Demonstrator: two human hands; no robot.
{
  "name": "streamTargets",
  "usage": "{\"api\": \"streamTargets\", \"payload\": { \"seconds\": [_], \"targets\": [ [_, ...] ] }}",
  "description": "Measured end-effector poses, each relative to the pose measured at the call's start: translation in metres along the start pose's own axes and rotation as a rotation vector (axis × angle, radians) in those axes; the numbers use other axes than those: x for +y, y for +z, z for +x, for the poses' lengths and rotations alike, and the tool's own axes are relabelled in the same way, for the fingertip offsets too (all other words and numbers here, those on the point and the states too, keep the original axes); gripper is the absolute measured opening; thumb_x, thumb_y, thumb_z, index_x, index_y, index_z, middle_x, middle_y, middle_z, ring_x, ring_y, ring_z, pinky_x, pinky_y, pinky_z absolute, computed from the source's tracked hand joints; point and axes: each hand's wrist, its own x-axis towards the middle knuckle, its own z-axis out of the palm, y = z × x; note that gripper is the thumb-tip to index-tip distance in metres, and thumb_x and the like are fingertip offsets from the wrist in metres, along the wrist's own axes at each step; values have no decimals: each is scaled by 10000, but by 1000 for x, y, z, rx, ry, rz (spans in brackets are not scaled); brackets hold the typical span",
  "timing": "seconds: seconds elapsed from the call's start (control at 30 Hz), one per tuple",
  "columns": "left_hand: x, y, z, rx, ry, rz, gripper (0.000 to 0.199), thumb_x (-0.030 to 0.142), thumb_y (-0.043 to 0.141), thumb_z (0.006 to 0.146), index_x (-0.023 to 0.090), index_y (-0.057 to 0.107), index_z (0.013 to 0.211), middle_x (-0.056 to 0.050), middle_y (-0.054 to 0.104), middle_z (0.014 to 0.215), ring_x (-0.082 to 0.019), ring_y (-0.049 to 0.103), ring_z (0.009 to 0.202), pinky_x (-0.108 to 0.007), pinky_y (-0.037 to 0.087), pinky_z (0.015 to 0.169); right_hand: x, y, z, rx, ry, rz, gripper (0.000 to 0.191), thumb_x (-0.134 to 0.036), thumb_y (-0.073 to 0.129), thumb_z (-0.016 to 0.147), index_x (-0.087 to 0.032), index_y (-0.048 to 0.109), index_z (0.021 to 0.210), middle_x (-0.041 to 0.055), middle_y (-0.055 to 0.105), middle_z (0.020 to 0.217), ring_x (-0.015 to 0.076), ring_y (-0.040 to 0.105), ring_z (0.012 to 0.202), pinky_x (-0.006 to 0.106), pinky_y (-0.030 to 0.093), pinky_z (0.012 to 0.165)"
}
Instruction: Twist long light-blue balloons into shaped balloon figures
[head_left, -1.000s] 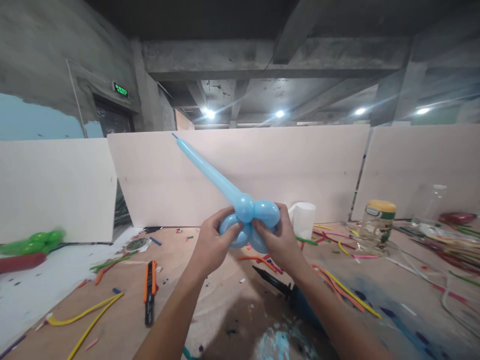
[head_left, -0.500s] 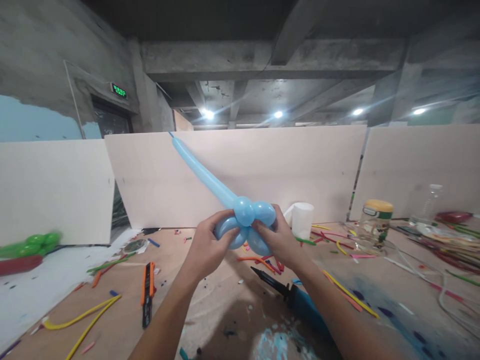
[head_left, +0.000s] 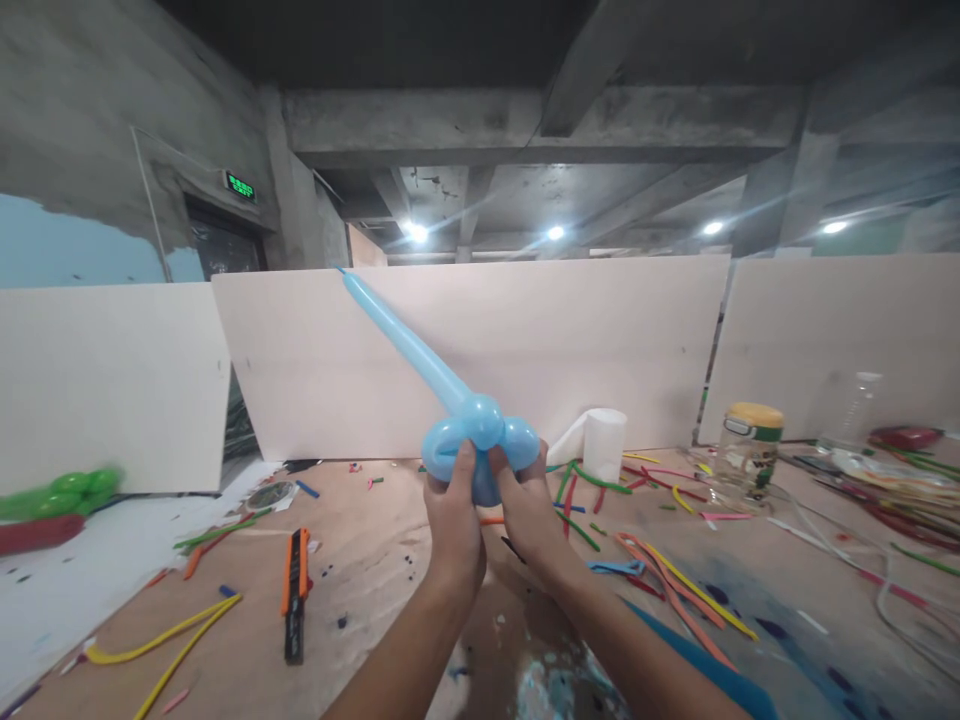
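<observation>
A light blue twisted balloon (head_left: 409,345) is held up above the table between both hands. Its long straight section points up and to the left, ending in a thin uninflated tip. At the near end several round bubbles and loops cluster together. My left hand (head_left: 456,515) grips the cluster from below left, its thumb pressed against the left loop. My right hand (head_left: 529,505) closes on the lower right, thumb against the bubbles. Both thumbs are side by side; most other fingers are hidden behind the balloon. A blue pump (head_left: 697,655) lies partly under my right forearm.
An orange and black utility knife (head_left: 295,595) lies left of my arms. Loose uninflated balloons, such as a yellow one (head_left: 169,635), are scattered about. A white paper roll (head_left: 604,445) and a yellow-lidded jar (head_left: 748,455) stand toward the back, before white panels (head_left: 480,320).
My left hand has moved right, close to my right hand, which shifted slightly left and down. The balloon's bubble cluster has turned, and its left loop now shows in front.
</observation>
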Motion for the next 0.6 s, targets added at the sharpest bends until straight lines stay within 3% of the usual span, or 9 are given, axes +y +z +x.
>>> {"api": "streamTargets", "payload": {
  "seconds": [0.13,0.27,0.4,0.5,0.6],
  "targets": [
    [6,-4,5,132,136,93,403,476,613,775,158,599,1024,-77,650,1017,-210,608,968,-321,467,836,-4,-7,8,-155,-24,54,320,-475,559,806,-212,492,976,23,590,900,174,563,837,300,469,750],
    [10,-4,6,185,178,132,414,497,585,789,180,590,1056,-70,647,1045,-213,601,994,-327,465,850,-13,-17,15,-214,-5,136,364,-466,612,760,-198,521,989,37,638,878,186,595,804,306,483,697],
    [6,-3,3,171,171,97,404,486,593,786,181,583,1052,-66,652,1028,-214,611,983,-326,474,842,-17,-16,12,-272,-19,193,431,-446,637,754,-208,504,1087,55,651,955,201,613,846,301,493,664],
    [7,-5,2,136,186,93,410,480,584,795,179,574,1073,-66,654,1011,-208,622,942,-315,490,800,-15,-14,11,-278,-12,167,369,-446,641,757,-204,525,1011,35,642,887,188,607,806,287,484,646],
    [16,-7,4,30,223,233,397,448,637,764,150,593,1024,-74,662,964,-201,624,899,-311,489,796,-11,-18,15,-276,14,152,375,-481,633,756,-201,524,979,17,622,824,171,595,742,283,472,632]
  ]
}}
